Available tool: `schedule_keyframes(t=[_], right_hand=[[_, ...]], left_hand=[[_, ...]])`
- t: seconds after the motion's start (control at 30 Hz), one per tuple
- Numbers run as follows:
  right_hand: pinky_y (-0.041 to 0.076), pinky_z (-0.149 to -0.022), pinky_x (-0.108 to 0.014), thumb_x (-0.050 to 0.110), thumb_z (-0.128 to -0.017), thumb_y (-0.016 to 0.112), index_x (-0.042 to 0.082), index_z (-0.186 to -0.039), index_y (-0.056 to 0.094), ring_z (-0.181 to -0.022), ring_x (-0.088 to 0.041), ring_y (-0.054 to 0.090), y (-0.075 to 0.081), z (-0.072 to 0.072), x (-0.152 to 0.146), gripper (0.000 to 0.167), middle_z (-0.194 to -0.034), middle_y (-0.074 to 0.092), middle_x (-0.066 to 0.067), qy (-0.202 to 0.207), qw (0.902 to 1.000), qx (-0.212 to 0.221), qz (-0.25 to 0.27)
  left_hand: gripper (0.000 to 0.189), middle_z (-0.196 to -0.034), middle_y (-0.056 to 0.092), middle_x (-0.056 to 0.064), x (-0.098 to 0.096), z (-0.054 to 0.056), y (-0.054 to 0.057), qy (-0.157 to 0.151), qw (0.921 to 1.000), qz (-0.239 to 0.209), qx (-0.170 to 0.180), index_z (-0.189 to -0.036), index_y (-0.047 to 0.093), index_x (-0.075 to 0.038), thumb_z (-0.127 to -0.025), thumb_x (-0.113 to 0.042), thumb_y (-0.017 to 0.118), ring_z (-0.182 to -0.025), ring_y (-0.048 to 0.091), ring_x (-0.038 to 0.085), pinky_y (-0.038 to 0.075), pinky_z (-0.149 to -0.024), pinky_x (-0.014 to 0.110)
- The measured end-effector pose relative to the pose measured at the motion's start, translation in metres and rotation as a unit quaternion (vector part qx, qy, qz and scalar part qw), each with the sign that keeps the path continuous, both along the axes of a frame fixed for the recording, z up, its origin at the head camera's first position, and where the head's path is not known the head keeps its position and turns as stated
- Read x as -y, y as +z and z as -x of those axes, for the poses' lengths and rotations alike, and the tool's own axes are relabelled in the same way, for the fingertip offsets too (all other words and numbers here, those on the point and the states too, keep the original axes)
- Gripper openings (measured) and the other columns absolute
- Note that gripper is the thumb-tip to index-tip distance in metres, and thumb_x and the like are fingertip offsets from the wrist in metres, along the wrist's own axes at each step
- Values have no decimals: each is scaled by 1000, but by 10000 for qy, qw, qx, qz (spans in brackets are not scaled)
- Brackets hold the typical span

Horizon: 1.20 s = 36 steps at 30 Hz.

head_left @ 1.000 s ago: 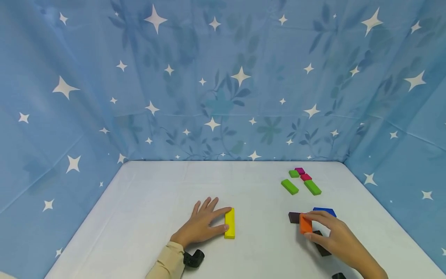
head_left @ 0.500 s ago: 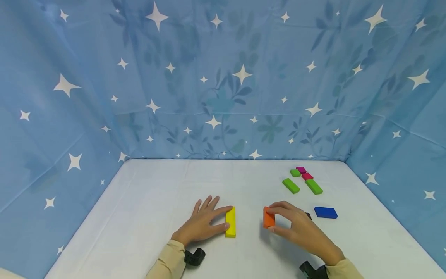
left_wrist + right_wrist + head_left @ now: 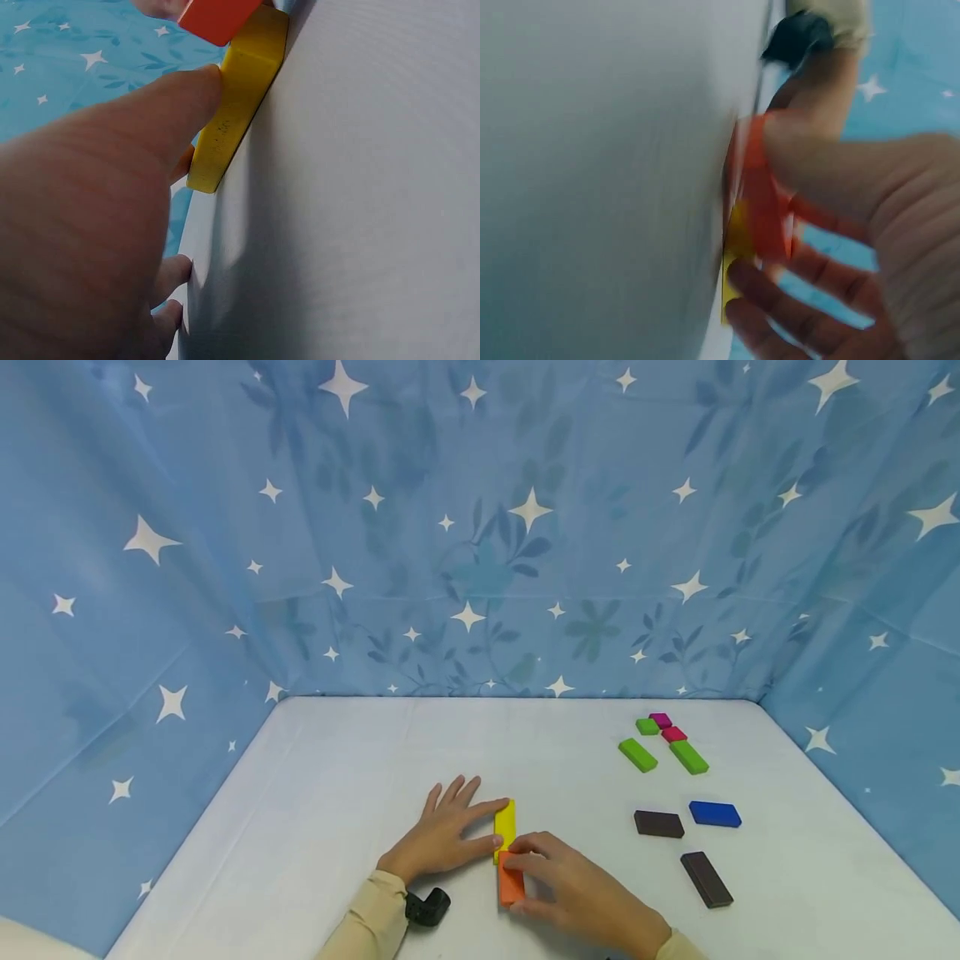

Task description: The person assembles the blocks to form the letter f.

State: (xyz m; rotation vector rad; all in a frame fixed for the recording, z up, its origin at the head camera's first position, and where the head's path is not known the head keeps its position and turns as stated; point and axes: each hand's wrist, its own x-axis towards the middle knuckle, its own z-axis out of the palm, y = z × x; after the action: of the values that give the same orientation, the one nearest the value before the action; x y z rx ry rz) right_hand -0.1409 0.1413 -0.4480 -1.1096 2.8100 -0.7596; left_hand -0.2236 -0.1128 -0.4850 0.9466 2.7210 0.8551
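In the head view, a yellow block (image 3: pixel 505 823) lies lengthwise on the white table. My left hand (image 3: pixel 442 843) rests beside it, index fingertip at its far end and thumb on its left side; the other fingers are spread straight. My right hand (image 3: pixel 573 889) pinches an orange block (image 3: pixel 512 880) between thumb and fingers at the yellow block's near end. The left wrist view shows the orange block (image 3: pixel 220 16) just over the end of the yellow block (image 3: pixel 240 90); whether they touch I cannot tell. Motion blurs the orange block (image 3: pixel 763 187) in the right wrist view.
Two dark blocks, one lying crosswise (image 3: pixel 659 824) and one slanted (image 3: pixel 707 880), lie to the right near a blue block (image 3: pixel 715 813). Farther back are green blocks (image 3: pixel 637 755), a red block (image 3: pixel 674 734) and a purple block (image 3: pixel 660 721). A star-patterned blue curtain (image 3: pixel 480 527) surrounds the table.
My right hand has carried the orange block leftward from the dark blocks to the yellow block's near end, uncovering both dark blocks. The left hand keeps its place at the yellow block.
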Motion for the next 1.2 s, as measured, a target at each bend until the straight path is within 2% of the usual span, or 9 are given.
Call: schedule_keyframes(t=[0.17,0.47,1.03,1.2], right_hand=[[56,-104,-35,38,-99,79,18,-135,72,-118,-13,60,-8,-5,5,42,-135,60,4,91,9997,-195,-119],[53,-108,-47,45,-100,76,19,-129,78,-129,-21,61,-8,-6,8,38,-143,62,1,-89,9977,-312,-588],[56,-105,-41,44,-100,77,14,-123,81,-122,-17,64,-13,-8,8,38,-136,68,1,13,9974,-608,-377],[58,-101,-43,50,-105,67,16,-122,80,-118,-17,66,-11,-7,4,40,-133,67,1,-186,9961,-815,-281]], left_hand=[[59,-174,24,20,-1,2,0,-45,10000,47,27,-160,54,-30,-107,-55,59,-162,11,44,2,-125,70],[60,-175,23,20,-1,6,2,-80,9999,142,-53,-161,53,-32,-106,-57,58,-162,11,44,2,-125,70],[65,-175,23,19,-1,3,-1,-38,9999,160,16,-161,52,-34,-103,-62,60,-162,11,44,1,-125,70],[66,-174,24,21,0,2,0,-55,9999,98,-17,-161,52,-31,-103,-62,61,-161,12,45,2,-124,71]])
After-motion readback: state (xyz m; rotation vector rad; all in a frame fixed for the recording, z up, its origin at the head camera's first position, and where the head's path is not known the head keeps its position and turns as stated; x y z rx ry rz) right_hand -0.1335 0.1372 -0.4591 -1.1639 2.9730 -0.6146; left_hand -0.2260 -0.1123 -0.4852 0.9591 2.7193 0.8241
